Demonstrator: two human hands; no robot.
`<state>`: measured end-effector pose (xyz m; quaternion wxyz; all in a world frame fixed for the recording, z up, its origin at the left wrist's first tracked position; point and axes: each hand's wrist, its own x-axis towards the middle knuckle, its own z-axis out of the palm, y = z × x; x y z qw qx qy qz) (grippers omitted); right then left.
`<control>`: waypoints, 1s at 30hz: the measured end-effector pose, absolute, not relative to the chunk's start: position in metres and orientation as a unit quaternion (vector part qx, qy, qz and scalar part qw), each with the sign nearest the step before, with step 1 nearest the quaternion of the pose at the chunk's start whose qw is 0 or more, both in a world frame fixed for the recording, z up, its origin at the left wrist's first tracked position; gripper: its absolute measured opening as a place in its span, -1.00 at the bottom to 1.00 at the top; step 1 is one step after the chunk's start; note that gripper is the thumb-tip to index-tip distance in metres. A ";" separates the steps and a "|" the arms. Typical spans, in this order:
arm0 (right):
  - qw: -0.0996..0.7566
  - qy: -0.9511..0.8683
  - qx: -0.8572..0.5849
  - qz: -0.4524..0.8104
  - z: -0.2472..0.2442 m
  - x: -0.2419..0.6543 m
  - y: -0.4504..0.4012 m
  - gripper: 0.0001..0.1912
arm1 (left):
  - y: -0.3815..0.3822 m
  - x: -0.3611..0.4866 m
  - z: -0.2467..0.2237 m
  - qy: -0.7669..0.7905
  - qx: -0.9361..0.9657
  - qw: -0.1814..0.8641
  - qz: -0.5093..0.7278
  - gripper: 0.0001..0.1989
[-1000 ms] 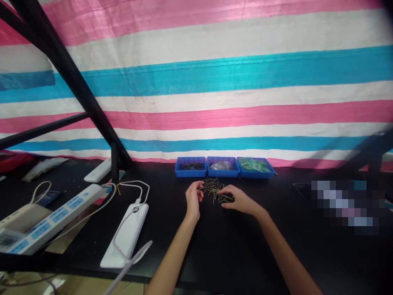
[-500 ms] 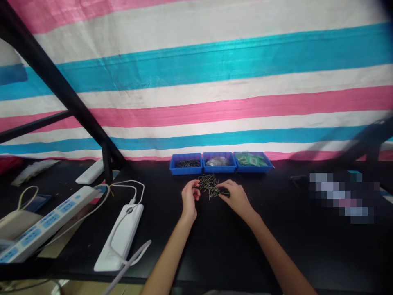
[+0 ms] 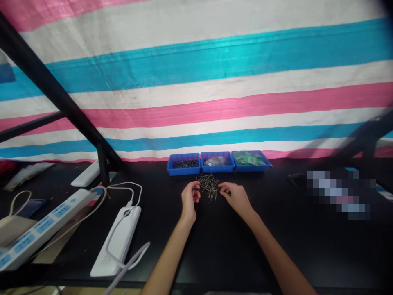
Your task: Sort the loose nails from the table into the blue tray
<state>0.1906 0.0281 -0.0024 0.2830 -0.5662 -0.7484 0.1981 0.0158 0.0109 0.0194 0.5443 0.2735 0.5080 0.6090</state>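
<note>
A loose pile of thin brass-coloured screws (image 3: 207,187) lies on the black table between my hands. At the pile's right edge, my right hand (image 3: 238,200) pinches one screw, whose thin end sticks out to the left of the fingertips. My left hand (image 3: 188,201) stands on edge at the pile's left side, fingers curled toward the thumb; what they hold, if anything, cannot be made out. Just behind the pile, three blue trays stand in a row: one with dark screws (image 3: 186,164), one with clear plastic bags (image 3: 216,161), one with green packets (image 3: 247,158).
To the left lie a white power bank (image 3: 116,241) with a cable and a long white power strip (image 3: 46,227). A black frame bar (image 3: 61,100) slants across the left side. Behind the table hangs a striped sheet (image 3: 196,98). A blurred-out patch (image 3: 340,194) covers something at the right.
My right hand has drawn slightly back from the pile, its fingers closer together on a screw. My left hand stays nearly in place. The whole view has shifted a little.
</note>
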 end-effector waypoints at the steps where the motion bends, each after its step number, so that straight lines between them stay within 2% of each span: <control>1: 0.285 -0.748 -0.566 0.195 -0.002 0.190 0.028 -0.82 | 0.011 0.016 0.019 0.508 0.276 0.545 0.607 -0.71; 9: 0.242 -0.761 -0.580 0.162 -0.002 0.186 0.027 -0.77 | 0.011 0.016 0.016 0.509 0.296 0.543 0.598 -0.70; 12: 0.266 -0.752 -0.580 0.165 -0.002 0.185 0.027 -0.77 | 0.010 0.016 0.015 0.510 0.309 0.538 0.596 -0.69; 19: 0.404 -0.675 -0.529 0.317 0.002 0.179 0.027 -0.81 | 0.008 0.020 0.017 0.510 0.395 0.540 0.540 -0.74; 23: 0.428 -0.639 -0.527 0.362 0.007 0.177 0.027 -0.77 | 0.006 0.025 0.017 0.511 0.431 0.542 0.508 -0.72; 30: 0.438 -0.568 -0.458 0.525 0.012 0.177 0.025 -0.68 | 0.003 0.025 0.019 0.497 0.463 0.563 0.471 -0.67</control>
